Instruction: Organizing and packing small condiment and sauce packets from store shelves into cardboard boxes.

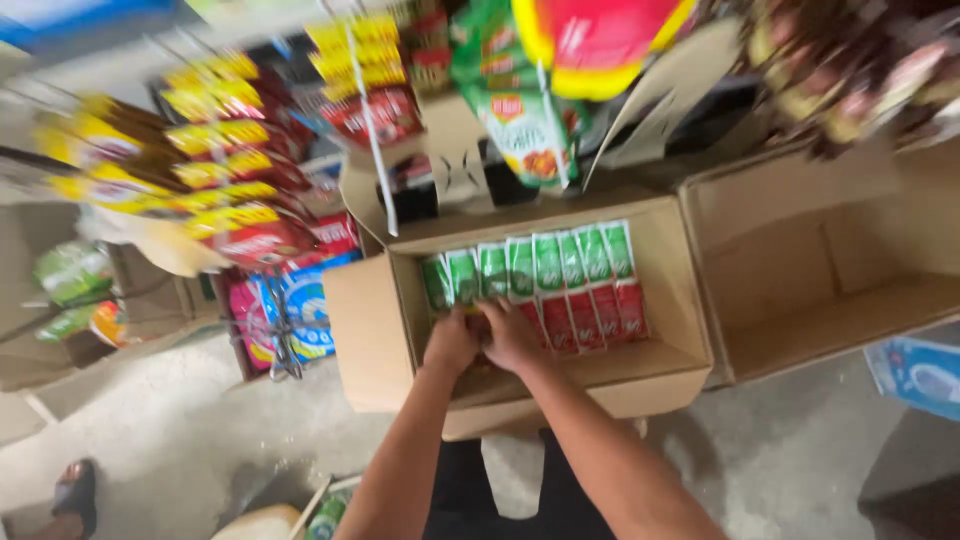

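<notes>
While your two forearms run up from the lower edge of the view, both hands meet inside the open cardboard box (pixel 375 330), side by side and touching. Your left hand (pixel 450 343) is curled, knuckles up, at the near left end of the row of sachets (pixel 545 290); motion blur keeps its fingers from showing, so you cannot tell whether it grips a packet or only rests on them. Your right hand (pixel 512 335) lies just beside it, palm down, fingers bent onto the lower ends of the left-hand sachets (again, whether it pinches one cannot be told).

The sachets are flat, narrow packets, green in the upper half and red in the lower, standing on edge and packed face to face in one row. That row runs from the box's left wall toward its right wall, along the far side of the box, with bare cardboard floor showing at the near edge.

A second cardboard box (pixel 800 270), open, stands against the first box's right wall. Hanging strips of yellow-and-red snack packets (pixel 220 150) fill the upper left, a green pouch (pixel 520 110) dangles above the box's far edge, and a grey concrete floor (pixel 200 420) lies below.
</notes>
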